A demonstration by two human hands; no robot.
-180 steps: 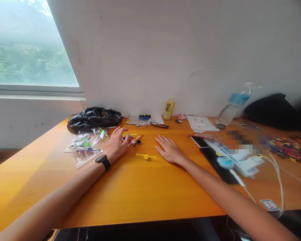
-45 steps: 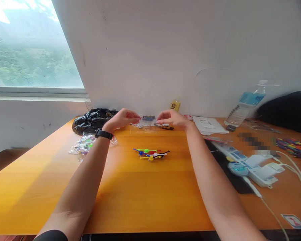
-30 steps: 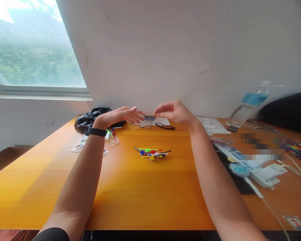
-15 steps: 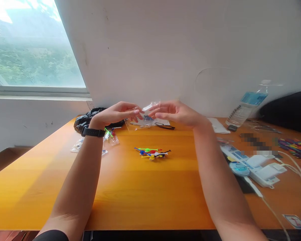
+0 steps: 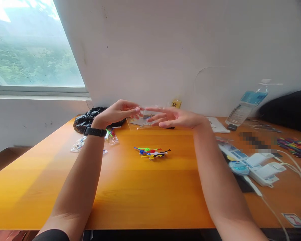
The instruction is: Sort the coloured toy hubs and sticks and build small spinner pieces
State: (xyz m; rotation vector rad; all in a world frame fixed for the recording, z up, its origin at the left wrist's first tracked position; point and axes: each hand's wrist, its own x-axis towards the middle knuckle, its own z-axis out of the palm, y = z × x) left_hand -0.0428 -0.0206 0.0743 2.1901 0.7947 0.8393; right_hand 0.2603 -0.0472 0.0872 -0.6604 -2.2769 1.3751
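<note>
My left hand [image 5: 120, 112], with a black band on its wrist, is stretched toward the back of the table. Its thumb and forefinger come together at the edge of a clear plastic bag [image 5: 140, 123], and they seem to pinch it. Opposite it, my right hand [image 5: 177, 117] has its fingers spread, the forefinger reaching toward the left fingertips near the bag's top. Small bluish bits show through the bag, partly hidden by my fingers. Nearer to me on the table lies a small cluster of coloured plastic pieces [image 5: 152, 153], thin-armed, in blue, green, red, yellow, white and black.
A black plastic bag [image 5: 84, 122] and small clear packets [image 5: 112, 138] lie at the left. A yellow packet [image 5: 176, 103] is by the wall. To the right are a power strip [image 5: 253, 167] with cables, a tilted water bottle [image 5: 248, 103] and a multicoloured pile [image 5: 294, 149].
My right hand has lowered slightly and its forefinger has straightened toward the left hand. The bag's raised top has sunk, and the yellow packet by the wall has come into view.
</note>
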